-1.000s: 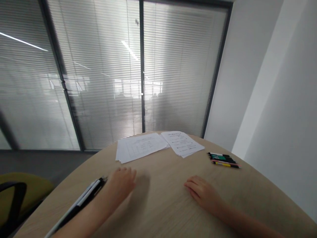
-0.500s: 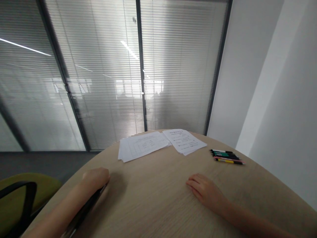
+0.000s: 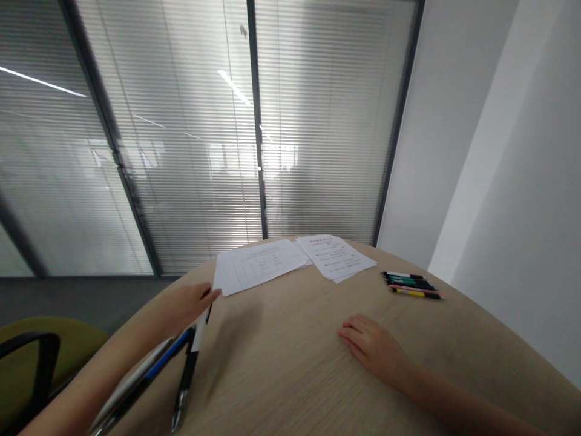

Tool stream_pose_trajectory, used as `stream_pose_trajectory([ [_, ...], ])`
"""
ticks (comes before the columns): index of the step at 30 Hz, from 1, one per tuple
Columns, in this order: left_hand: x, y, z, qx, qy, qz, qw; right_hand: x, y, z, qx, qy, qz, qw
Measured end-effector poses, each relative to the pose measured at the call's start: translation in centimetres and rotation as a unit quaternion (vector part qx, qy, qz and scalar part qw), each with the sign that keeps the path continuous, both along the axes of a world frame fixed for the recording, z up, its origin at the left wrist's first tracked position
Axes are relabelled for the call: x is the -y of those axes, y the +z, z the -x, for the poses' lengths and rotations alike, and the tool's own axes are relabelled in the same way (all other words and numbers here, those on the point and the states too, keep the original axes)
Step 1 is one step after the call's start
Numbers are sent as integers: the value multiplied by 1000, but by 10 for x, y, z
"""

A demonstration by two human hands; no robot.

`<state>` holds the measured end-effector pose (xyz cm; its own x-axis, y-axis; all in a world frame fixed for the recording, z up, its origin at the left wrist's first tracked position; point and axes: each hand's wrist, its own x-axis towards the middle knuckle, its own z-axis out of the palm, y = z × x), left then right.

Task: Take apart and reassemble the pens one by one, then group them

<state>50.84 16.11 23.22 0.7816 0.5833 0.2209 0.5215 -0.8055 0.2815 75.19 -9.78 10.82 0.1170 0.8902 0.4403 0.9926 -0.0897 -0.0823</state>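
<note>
My left hand (image 3: pixel 190 303) is above the left side of the table, with its fingers closed around several pens. A black and white pen (image 3: pixel 188 366) points back toward me from under the hand. Beside it, a blue and black pen (image 3: pixel 167 354) lies along my forearm, partly hidden and blurred. My right hand (image 3: pixel 372 345) rests palm down on the wooden table (image 3: pixel 290 369), its fingers lying loosely together with nothing visible in them. Farther right, a row of pens (image 3: pixel 412 283) in black, green, pink and yellow lies on the tabletop, apart from that hand.
Two stacks of printed paper sit at the table's far edge, a left stack (image 3: pixel 258 266) and a right stack (image 3: pixel 336 257). A green chair (image 3: pixel 77 342) with a black armrest stands at the left. Glass partitions with blinds (image 3: pixel 204 151) rise behind the table.
My left hand has moved forward and to the right, close to the left paper stack, and more of the pens in it now shows. My right hand stays in place.
</note>
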Motion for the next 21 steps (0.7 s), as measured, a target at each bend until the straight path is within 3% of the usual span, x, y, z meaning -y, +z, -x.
stream_pose_trajectory([
  [2, 18, 10, -7, 138, -9, 164, 977, -1, 0, 1, -5, 0, 4, 1000],
  [4, 40, 10, -15, 170, -8, 220, 961, -1, 1, 1, -13, 1, 10, 1000],
  [5, 51, 7, -20, 217, -11, 309, 926, -1, 1, 1, -19, 3, 10, 1000],
  [8, 79, -18, -37, 310, -27, 535, 785, 1, 3, -1, -64, 16, -3, 998],
  [10, 92, -39, -48, 319, -30, 633, 705, 3, 4, -4, -133, 27, -15, 991],
  [12, 103, -57, -57, 319, 5, 677, 663, 4, 3, -8, -229, 21, -27, 973],
  [14, 110, -72, -62, 320, 41, 693, 645, 3, 2, -12, -328, -1, -39, 944],
  [17, 117, -83, -64, 286, 31, 716, 636, -1, 2, -17, -435, -6, -49, 899],
  [19, 119, -87, -64, 258, -8, 707, 658, -4, 4, -18, -482, 15, -53, 874],
  [21, 119, -89, -63, 229, -58, 669, 705, -6, 6, -18, -519, 36, -57, 852],
])
